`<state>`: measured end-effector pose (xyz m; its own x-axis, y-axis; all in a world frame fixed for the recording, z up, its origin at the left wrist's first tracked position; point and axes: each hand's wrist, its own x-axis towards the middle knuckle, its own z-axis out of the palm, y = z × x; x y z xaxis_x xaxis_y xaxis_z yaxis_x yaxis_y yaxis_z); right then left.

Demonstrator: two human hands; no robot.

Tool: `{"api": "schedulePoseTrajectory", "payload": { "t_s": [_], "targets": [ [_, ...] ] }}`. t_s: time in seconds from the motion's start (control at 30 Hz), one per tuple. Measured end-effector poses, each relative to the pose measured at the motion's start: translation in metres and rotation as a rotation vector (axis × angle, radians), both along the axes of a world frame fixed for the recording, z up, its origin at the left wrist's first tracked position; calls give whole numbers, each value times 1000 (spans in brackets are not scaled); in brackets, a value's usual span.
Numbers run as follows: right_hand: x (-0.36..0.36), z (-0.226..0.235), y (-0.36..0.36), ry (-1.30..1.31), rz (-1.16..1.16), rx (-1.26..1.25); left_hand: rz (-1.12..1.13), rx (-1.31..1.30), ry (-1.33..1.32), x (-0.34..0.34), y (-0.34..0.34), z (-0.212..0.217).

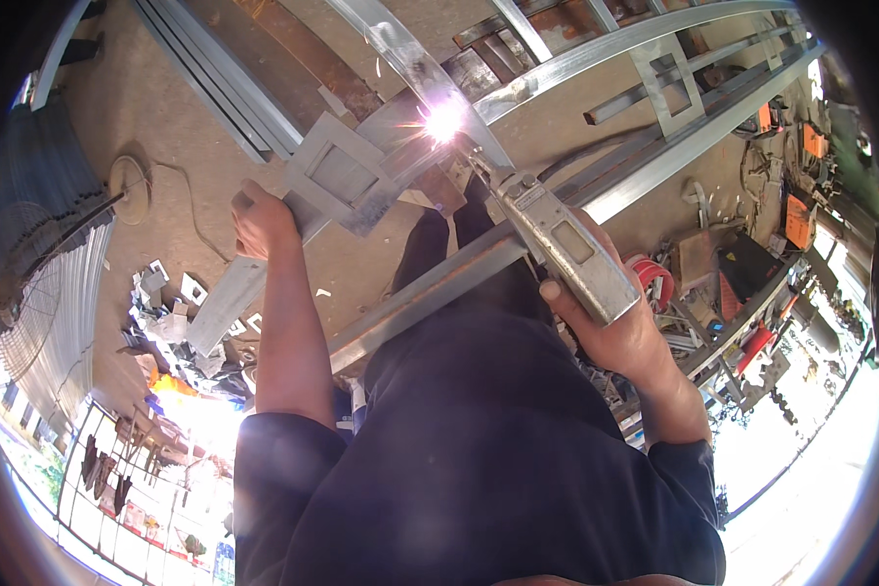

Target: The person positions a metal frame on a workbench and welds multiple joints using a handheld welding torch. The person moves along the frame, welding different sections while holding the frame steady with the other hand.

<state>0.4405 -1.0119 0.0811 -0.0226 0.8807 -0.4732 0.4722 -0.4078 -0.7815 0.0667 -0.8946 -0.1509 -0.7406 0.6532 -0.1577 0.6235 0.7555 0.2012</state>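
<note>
My right hand point(625, 327) is wrapped around a box-shaped handheld welding gun point(562, 244), whose narrow tip points up and left. At the tip a bright white-pink flash with a few sparks hides the exact contact point on the metal tube point(391, 44). My left hand point(264, 220) is closed around a long flat metal bar point(227, 303) that slants up toward the flash. Just beyond that hand, a square metal plate with a square opening point(308, 151) lies across the bar.
A steel beam point(430, 298) crosses over my legs. Long metal rails point(693, 176) stretch off to the upper right; more profiles point(220, 78) lie upper left. Metal offcuts point(171, 313) are heaped at left. Orange tools point(799, 220) and a red reel point(652, 281) sit at right.
</note>
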Motion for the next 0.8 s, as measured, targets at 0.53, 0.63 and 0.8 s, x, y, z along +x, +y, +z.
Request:
{"api": "schedulePoseTrajectory", "payload": {
  "t_s": [0.53, 0.63, 0.8],
  "targets": [
    [-3, 2, -9, -34, 9, 46, -4, -21, 3, -4, 1, -3],
    [0, 3, -8, -75, 46, 33, 6, -34, -6, -3, 2, -1],
    [3, 2, -11, -52, 44, 26, 6, -44, -16, -4, 2, -2]
  ]
}}
